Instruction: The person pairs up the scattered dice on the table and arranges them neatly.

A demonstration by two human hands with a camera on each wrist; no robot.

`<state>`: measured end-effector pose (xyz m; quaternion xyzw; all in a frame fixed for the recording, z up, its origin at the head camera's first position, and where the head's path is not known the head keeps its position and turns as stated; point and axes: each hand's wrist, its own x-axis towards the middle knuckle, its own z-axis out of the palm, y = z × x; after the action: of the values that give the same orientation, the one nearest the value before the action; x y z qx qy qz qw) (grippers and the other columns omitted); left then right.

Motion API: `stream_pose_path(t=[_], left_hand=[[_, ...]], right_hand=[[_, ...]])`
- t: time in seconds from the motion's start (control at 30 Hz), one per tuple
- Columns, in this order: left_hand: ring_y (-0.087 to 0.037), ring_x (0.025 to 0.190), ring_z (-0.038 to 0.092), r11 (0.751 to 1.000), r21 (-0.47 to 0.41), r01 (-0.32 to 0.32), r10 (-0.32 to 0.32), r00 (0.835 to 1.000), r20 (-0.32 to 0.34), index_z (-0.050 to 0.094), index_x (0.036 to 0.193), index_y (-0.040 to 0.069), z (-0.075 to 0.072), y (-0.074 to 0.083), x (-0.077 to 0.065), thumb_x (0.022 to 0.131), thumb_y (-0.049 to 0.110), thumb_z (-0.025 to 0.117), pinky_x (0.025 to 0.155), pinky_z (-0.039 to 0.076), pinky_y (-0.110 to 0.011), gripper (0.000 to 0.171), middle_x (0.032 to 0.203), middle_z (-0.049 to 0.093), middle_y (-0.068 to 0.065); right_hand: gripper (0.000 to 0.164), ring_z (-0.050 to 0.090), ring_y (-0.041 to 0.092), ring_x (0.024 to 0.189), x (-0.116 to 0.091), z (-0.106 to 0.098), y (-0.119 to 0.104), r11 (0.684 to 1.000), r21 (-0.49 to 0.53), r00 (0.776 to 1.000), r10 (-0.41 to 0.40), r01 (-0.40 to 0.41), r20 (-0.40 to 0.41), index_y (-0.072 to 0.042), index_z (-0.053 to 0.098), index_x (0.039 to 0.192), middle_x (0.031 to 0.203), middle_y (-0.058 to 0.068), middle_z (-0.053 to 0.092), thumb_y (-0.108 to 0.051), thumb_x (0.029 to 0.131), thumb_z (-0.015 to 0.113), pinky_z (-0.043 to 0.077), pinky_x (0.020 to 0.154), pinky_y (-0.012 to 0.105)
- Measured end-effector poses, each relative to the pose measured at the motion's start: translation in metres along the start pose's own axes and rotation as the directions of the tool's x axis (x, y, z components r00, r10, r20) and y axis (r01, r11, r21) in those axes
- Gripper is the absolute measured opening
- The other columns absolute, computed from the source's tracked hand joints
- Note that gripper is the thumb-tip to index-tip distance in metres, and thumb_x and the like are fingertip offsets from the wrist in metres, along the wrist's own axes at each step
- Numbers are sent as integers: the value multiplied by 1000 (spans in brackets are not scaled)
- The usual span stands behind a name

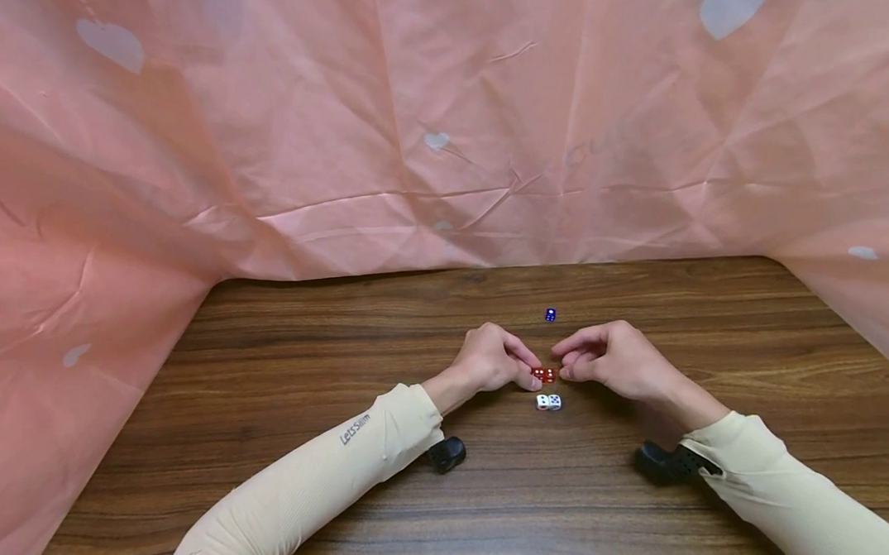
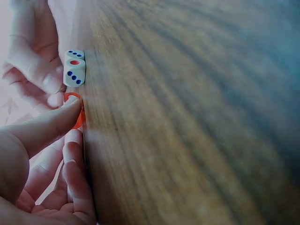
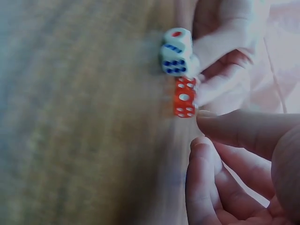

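Observation:
Two red dice (image 1: 544, 375) sit side by side on the wooden table between the hands. My left hand (image 1: 494, 360) pinches the left red die, thumb at the near side and fingers behind. In the left wrist view the thumb covers much of the red die (image 2: 78, 121). Just right of the red dice, my right hand (image 1: 618, 359) has thumb and fingertips apart, holding nothing. From the right wrist, its thumb is close beside the red dice (image 3: 184, 98). Two white dice (image 1: 548, 402) with coloured pips stand together on the near side of the red ones.
A blue die (image 1: 550, 314) lies farther back on the table (image 1: 328, 332). Pink cloth (image 1: 436, 79) with pale hearts hangs behind and along both sides. Black wrist devices (image 1: 447, 454) show below the cream sleeves (image 1: 326, 456).

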<state>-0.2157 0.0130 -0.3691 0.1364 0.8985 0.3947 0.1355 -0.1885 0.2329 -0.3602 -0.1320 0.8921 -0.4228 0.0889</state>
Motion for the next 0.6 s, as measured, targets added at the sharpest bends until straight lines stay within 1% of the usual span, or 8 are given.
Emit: stream_pose_path(t=[0.17,0.27,0.47,0.6], left_hand=[[6,80,64,1000,-3,-2,2,1000,0,87,86,25,0,0,0,70,21,100,84,50,-16,21,75,80,13],[6,79,64,1000,-1,0,0,1000,-2,87,86,25,0,0,0,70,21,100,83,50,-16,21,75,80,13],[5,78,65,1000,-15,7,-7,1000,2,87,86,24,0,1,0,70,20,100,79,49,-15,20,75,80,12],[4,76,67,999,-36,15,-15,1000,8,87,86,23,0,0,0,71,18,100,76,50,-16,20,75,81,11]], right_hand=[[28,72,4,83,7,-7,-3,998,-66,998,16,-21,-66,-5,80,116,93,4,82,-16,90,83,51,76,18],[29,71,4,83,12,-10,-2,995,-88,995,27,-36,-100,-6,80,115,93,3,82,-20,90,85,50,76,18],[33,70,0,80,23,-13,8,996,-80,988,38,-50,-152,-5,80,117,96,7,83,-22,90,86,51,73,17],[35,70,-2,80,30,-16,13,995,-79,983,52,-67,-178,-5,80,119,99,8,83,-23,89,86,51,73,17]])
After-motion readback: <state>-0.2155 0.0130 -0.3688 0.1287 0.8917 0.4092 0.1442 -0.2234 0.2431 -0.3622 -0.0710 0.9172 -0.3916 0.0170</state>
